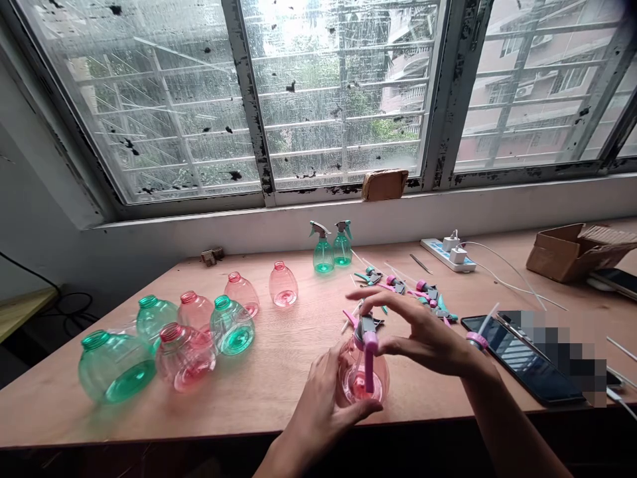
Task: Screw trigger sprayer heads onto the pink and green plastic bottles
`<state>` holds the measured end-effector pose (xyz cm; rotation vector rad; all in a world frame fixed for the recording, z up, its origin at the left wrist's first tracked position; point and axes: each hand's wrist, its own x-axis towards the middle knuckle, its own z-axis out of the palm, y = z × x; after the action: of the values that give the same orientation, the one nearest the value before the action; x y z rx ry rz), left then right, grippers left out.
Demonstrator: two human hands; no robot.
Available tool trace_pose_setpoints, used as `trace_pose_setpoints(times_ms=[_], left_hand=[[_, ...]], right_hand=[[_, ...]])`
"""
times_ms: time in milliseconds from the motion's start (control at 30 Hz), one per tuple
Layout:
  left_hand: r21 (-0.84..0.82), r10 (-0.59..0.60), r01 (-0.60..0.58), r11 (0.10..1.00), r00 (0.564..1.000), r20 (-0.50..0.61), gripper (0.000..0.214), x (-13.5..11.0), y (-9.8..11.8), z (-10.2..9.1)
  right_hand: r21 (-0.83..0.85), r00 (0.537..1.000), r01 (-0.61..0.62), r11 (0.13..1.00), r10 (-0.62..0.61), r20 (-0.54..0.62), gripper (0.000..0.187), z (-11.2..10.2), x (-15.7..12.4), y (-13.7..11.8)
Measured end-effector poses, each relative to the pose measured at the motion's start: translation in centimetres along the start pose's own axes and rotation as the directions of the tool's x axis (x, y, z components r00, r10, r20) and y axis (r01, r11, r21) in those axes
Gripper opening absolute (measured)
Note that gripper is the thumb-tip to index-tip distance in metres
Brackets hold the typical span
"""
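Observation:
My left hand (pixel 323 401) wraps around a pink see-through spray bottle (pixel 359 378) near the table's front edge. On top of it sits a grey and pink trigger head (pixel 367 332), and the fingers of my right hand (pixel 423 332) pinch that head from above. Several loose trigger heads (pixel 398 284) with white tubes lie just behind my hands. Two assembled green spray bottles (pixel 332 249) stand further back by the wall.
Several open green and pink bottles (pixel 184 338) lie at the left of the wooden table (pixel 279 372). A phone (pixel 527 362) lies at the right, a power strip (pixel 448 255) and a cardboard box (pixel 567 251) behind it. A window runs along the back.

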<state>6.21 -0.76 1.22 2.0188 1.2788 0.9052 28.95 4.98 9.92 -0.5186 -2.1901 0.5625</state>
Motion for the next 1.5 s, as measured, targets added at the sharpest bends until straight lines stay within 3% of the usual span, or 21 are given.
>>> trace_pose_setpoints(times_ms=[100, 200, 500, 633, 833, 933, 1000, 1067, 1167, 1333, 1500], left_hand=[[0.015, -0.002, 0.002, 1.000, 1.000, 0.000, 0.088, 0.0, -0.2, 0.1], [0.030, 0.002, -0.001, 1.000, 1.000, -0.003, 0.089, 0.0, -0.5, 0.3], [0.040, -0.016, 0.017, 0.999, 1.000, -0.015, 0.097, 0.0, 0.0, 0.4], [0.016, -0.014, 0.014, 1.000, 1.000, -0.004, 0.090, 0.0, -0.1, 0.2], [0.000, 0.060, -0.061, 0.998, 0.985, 0.161, 0.094, -0.5, 0.7, -0.8], [0.007, 0.067, -0.071, 0.997, 0.972, 0.225, 0.099, -0.7, 1.2, -1.2], [-0.001, 0.056, -0.058, 0.998, 0.969, 0.242, 0.101, -0.8, 1.3, -1.3], [-0.010, 0.040, -0.038, 0.999, 0.968, 0.246, 0.101, -0.8, 1.3, -1.3], [0.003, 0.018, -0.020, 1.000, 0.968, 0.248, 0.100, -0.7, 1.1, -1.1], [0.004, 0.005, -0.006, 1.000, 0.982, 0.189, 0.096, -0.4, 0.6, -0.6], [0.012, -0.033, 0.031, 0.999, 0.993, 0.110, 0.093, -0.2, 0.6, -0.3]], right_hand=[[-0.085, 0.997, -0.067, 0.994, 0.064, -0.040, 0.036, 0.6, 0.0, -0.9], [-0.217, 0.991, -0.121, 0.969, 0.103, -0.090, 0.025, 0.7, -0.3, -1.2], [-0.494, 0.975, -0.135, 0.859, 0.026, -0.222, 0.031, 1.5, -0.5, -3.0], [-0.383, 0.986, -0.122, 0.916, 0.066, -0.155, 0.035, 1.6, -0.4, -3.2], [-0.232, 0.982, -0.090, 0.969, 0.047, -0.183, 0.040, -0.3, -0.6, 0.0], [-0.112, 0.999, 0.050, 0.992, -0.049, 0.012, 0.050, -1.0, -0.5, 1.0], [0.038, 0.981, 0.118, 0.992, -0.122, 0.152, 0.053, -1.2, -0.4, 1.3], [0.175, 0.966, 0.124, 0.977, -0.159, 0.202, 0.053, -1.2, -0.3, 1.5], [0.199, 0.980, 0.129, 0.972, -0.155, 0.123, 0.051, -1.1, 0.0, 1.8], [-0.108, 0.991, 0.051, 0.993, -0.064, -0.116, 0.036, -0.9, -0.1, 1.2], [-0.317, 0.971, -0.075, 0.945, -0.003, -0.239, 0.029, 0.0, -0.8, -0.9]])
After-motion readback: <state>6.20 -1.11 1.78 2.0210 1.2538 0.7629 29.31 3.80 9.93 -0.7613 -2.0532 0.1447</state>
